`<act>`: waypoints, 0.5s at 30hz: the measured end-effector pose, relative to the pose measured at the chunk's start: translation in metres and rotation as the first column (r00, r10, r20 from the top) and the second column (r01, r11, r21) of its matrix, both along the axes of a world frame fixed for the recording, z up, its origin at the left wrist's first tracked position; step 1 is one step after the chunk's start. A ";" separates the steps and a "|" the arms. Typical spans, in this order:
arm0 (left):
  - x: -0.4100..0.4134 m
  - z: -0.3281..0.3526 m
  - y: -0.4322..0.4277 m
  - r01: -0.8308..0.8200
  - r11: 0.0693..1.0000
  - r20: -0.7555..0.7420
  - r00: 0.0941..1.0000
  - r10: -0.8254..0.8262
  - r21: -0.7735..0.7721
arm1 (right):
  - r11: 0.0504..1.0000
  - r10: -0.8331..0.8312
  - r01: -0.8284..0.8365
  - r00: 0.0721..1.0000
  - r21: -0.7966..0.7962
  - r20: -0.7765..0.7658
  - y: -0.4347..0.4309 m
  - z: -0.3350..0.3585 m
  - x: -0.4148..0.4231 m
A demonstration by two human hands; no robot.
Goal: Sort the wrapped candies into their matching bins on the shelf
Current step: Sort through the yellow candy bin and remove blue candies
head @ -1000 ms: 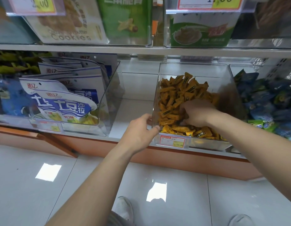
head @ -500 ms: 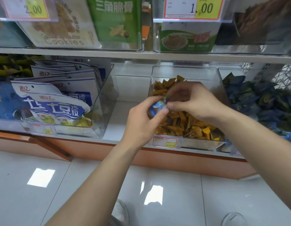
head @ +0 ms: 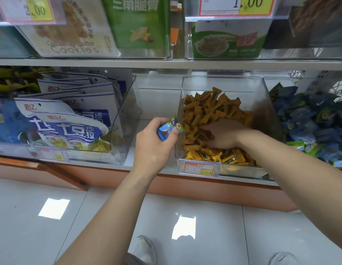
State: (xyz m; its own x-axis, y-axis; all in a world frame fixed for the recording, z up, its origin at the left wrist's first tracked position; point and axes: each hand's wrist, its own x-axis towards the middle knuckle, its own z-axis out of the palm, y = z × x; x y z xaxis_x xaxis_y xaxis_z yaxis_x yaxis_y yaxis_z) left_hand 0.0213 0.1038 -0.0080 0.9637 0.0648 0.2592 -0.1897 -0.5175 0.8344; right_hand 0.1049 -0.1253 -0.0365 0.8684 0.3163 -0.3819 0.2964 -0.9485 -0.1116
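item: stray blue-green candies (head: 170, 129), pinched in the left hand (head: 154, 144) just left of the clear bin (head: 219, 83) | right hand (head: 223, 133): fingers buried among the orange candies (head: 204, 111), grip cannot be told | step: culling strays, I judge | next: carry them across to the blue-candy bin (head: 309, 119) on the right

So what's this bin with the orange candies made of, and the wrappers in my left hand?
Bin: clear, rigid-looking plastic, perhaps acrylic, with a glossy finish. The orange candies show straight through its walls, and the rim catches the light.
Wrappers in the left hand: thin printed film, probably plastic. They are blue and green with a slight sheen. The exact film type is not clear.
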 end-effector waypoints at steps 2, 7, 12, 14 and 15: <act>0.000 0.000 -0.001 0.003 1.000 -0.009 1.000 -0.003 -0.004 | 0.999 0.006 -0.007 1.000 -0.041 -0.026 0.003 -0.005 0.002; -0.003 0.000 0.003 0.011 1.000 -0.034 0.999 -0.012 -0.026 | 1.000 -0.013 0.016 0.989 0.019 -0.147 0.008 -0.001 0.009; -0.003 0.000 0.003 0.021 0.998 -0.053 0.998 -0.023 -0.051 | 0.999 0.002 0.004 0.984 0.034 -0.176 0.014 -0.001 0.009; -0.004 0.001 0.002 0.016 0.998 -0.060 0.998 -0.020 -0.057 | 0.998 -0.004 0.017 0.983 0.066 -0.184 0.015 0.000 0.009; -0.004 0.001 0.002 0.016 0.998 -0.063 0.998 -0.020 -0.062 | 0.998 -0.002 0.015 0.983 0.065 -0.182 0.015 0.000 0.009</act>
